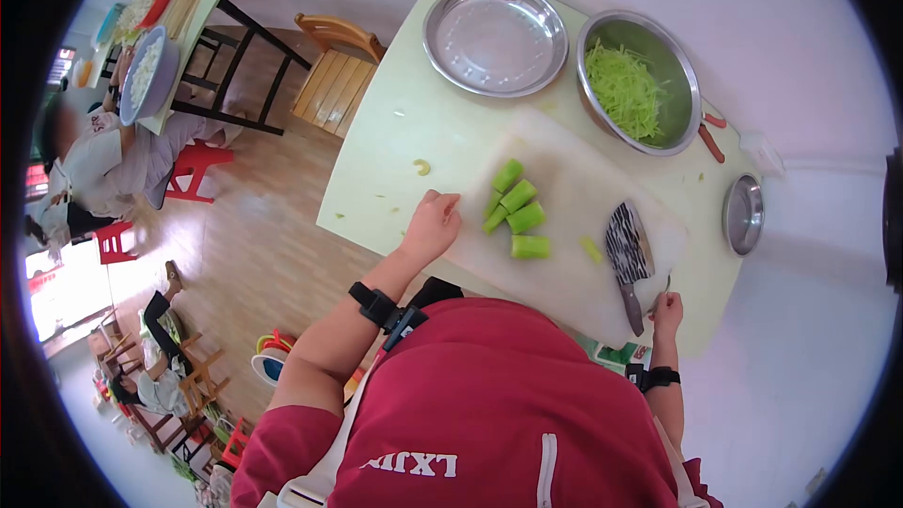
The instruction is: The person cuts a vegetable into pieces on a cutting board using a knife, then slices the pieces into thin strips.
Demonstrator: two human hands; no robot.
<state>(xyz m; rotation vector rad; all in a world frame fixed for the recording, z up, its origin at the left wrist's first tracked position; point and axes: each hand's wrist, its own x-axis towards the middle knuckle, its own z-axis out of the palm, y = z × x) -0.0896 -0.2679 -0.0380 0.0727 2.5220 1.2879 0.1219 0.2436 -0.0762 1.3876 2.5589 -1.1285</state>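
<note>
My left hand (433,228) rests at the left edge of the white cutting board (574,165), empty, with loosely curled fingers slightly apart. Just right of it lie several short green vegetable pieces (519,196); one (530,246) sits apart, nearer my body. A knife (628,249) with a black-and-white patterned blade lies flat on the board, its dark handle toward me. Beside that handle, my right hand (667,310) is closed around a thin metallic item at the board's right edge; its shape is mostly hidden.
A steel tray (496,38) and a steel bowl (679,85) of green shreds stand at the table's far side. Red-handled tool (711,143) and small steel dish (744,215) are at right. Wooden chair (335,85) stands left; a person (103,155) sits farther off.
</note>
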